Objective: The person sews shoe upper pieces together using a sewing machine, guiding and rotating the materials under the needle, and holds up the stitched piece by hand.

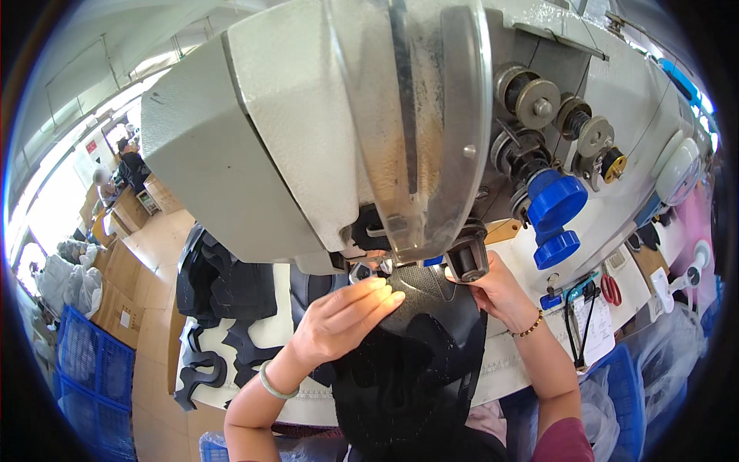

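Black panel (416,350) under the sewing machine (296,123), hanging past the counter's (504,369) near edge.
Left hand (332,322) bunched, right hand (499,291) partly hidden; cannot tell either grip. Panel probably light, pliable; hold side edges.

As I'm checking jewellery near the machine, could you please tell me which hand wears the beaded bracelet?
The right hand: its bracelet is beaded, whereas the left hand wears a smooth, pale bangle.

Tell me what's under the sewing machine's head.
Part of a black workpiece, with the left hand at its left and the right hand at its right. The machine head covers the workpiece's far edge.
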Demonstrator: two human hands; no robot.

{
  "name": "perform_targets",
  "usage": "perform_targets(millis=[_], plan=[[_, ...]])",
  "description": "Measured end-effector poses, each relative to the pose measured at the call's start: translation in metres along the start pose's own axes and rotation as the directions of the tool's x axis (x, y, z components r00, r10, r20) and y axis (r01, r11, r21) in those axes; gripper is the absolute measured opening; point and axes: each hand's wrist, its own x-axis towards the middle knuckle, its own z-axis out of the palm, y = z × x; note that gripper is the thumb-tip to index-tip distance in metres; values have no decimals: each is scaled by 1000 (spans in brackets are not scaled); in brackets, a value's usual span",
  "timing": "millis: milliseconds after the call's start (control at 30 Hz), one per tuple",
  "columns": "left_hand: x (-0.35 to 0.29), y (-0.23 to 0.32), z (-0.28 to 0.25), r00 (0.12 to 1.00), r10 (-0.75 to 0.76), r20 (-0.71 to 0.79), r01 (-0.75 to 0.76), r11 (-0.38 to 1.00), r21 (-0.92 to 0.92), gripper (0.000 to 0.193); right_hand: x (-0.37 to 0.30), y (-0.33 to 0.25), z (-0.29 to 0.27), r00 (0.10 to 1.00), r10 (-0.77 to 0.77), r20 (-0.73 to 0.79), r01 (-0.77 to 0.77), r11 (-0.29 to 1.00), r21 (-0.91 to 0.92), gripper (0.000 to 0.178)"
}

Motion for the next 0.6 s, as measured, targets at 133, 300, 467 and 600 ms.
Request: perform_targets(millis=[133, 300, 467, 600], plan=[[0, -3, 5, 990, -133, -56, 125, 983, -135, 45, 1, 5, 1, 1000, 5, -4, -5, 999, 33, 17], [-4, -5, -1, 976, -214, -38, 203, 960, -195, 45, -4, 6, 9, 1000, -11, -15, 11, 1000, 14, 18], [9, 8, -17, 949, -312, 52, 316, 934, -166, 38, -15, 7, 21, 998, -56, -6, 56, 998, -33, 12], [3, 7, -7, 957, -290, -2, 288, 954, -87, 27, -19, 3, 26, 998, -47, -39, 45, 998, -31, 12]])
